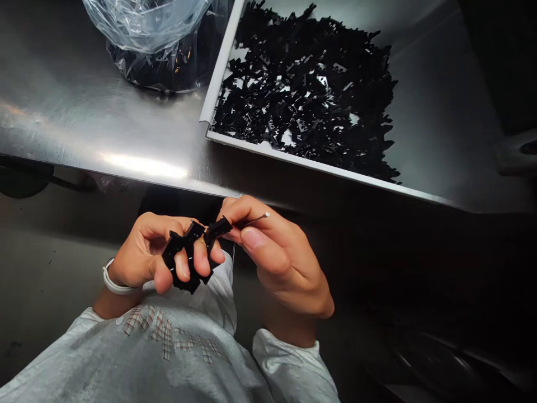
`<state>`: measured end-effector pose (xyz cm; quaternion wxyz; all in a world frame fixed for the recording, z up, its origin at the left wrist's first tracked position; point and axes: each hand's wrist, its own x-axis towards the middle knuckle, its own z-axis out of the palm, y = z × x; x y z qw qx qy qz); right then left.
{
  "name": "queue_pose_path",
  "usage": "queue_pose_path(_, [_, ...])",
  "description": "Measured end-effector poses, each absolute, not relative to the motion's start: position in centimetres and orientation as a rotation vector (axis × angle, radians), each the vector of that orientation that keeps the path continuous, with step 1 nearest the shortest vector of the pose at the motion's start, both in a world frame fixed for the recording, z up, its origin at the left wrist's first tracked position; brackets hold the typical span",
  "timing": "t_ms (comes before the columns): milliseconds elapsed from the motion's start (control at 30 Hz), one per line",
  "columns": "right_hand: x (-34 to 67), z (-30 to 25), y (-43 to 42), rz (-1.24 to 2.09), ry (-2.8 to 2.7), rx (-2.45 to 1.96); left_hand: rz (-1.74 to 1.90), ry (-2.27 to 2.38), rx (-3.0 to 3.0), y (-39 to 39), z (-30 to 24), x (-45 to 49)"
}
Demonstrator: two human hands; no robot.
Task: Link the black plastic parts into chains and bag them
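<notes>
My left hand [157, 252] is closed around several small black plastic parts [184, 260], held in a bunch between fingers and thumb. My right hand [277, 257] pinches another black plastic part [218, 228] together with a thin metal pin [255, 219] whose pale tip sticks out to the right. The two hands meet just below the steel table's front edge, above my lap. A white band [114, 284] sits on my left wrist.
A white tray [218, 73] on the steel table [84, 123] holds a large heap of black plastic parts [310, 84]. A clear plastic bag [159, 39] with more black parts stands at the back left. My grey shirt fills the bottom.
</notes>
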<state>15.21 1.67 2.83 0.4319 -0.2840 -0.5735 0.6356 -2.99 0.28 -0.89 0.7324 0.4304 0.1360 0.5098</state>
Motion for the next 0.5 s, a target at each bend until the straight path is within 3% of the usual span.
queue_pose_path(367, [15.42, 3.28, 1.88, 1.371, -1.553, -0.812, 1.102, 0.387, 0.905, 0.33, -0.72, -2.91])
queue_pose_path(500, [14.54, 3.21, 1.95, 1.532, -1.454, -0.733, 1.070, 0.293, 0.913, 0.26, -1.04, -2.86])
